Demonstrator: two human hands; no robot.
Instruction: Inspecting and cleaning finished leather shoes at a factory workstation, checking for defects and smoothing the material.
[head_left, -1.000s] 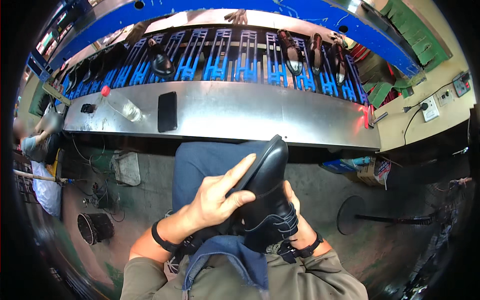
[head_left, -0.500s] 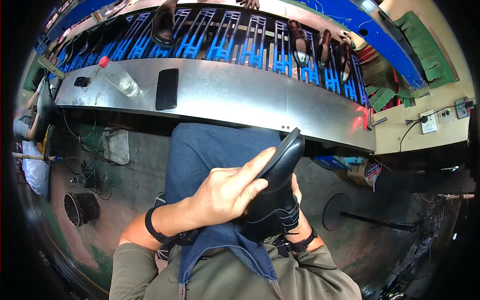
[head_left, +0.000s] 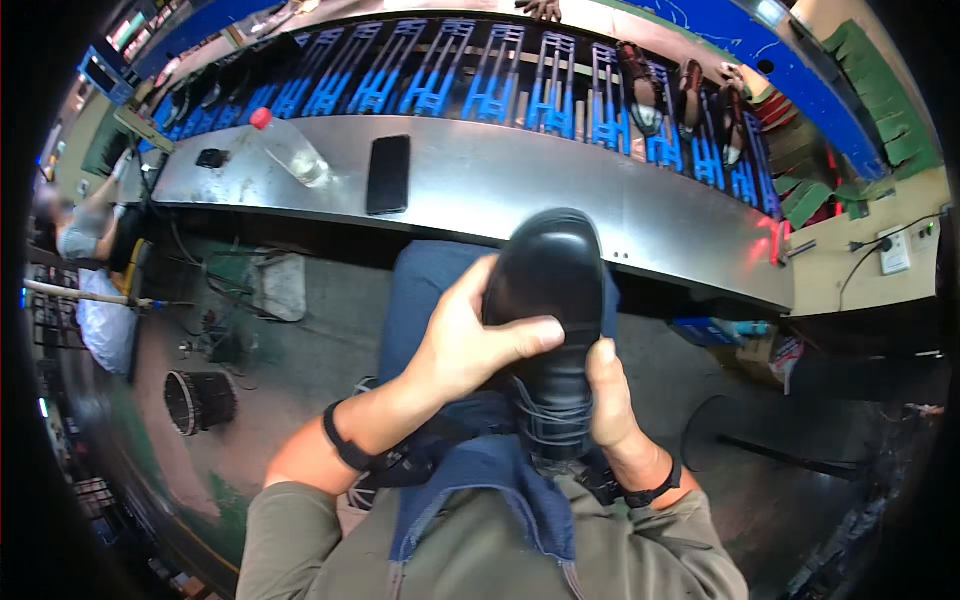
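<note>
A black lace-up leather shoe (head_left: 553, 300) stands over my lap, toe pointing away from me and laces toward my chest. My left hand (head_left: 468, 335) wraps around its left side with the thumb laid across the vamp. My right hand (head_left: 607, 395) grips the right side near the laces. Both wrists wear black bands. A blue apron covers my knees under the shoe.
A long metal workbench (head_left: 520, 190) runs in front of me, with a black phone (head_left: 388, 174), a clear bottle with a red cap (head_left: 290, 148) and a small black object (head_left: 210, 158). Behind it a blue-racked conveyor (head_left: 470, 75) carries several shoes (head_left: 640, 90). A round basket (head_left: 200, 400) sits on the floor at left.
The shoe has turned from lying on its side, sole showing, to toe-up facing me. My left hand shifted from over the sole to the vamp. My view tilted down.
</note>
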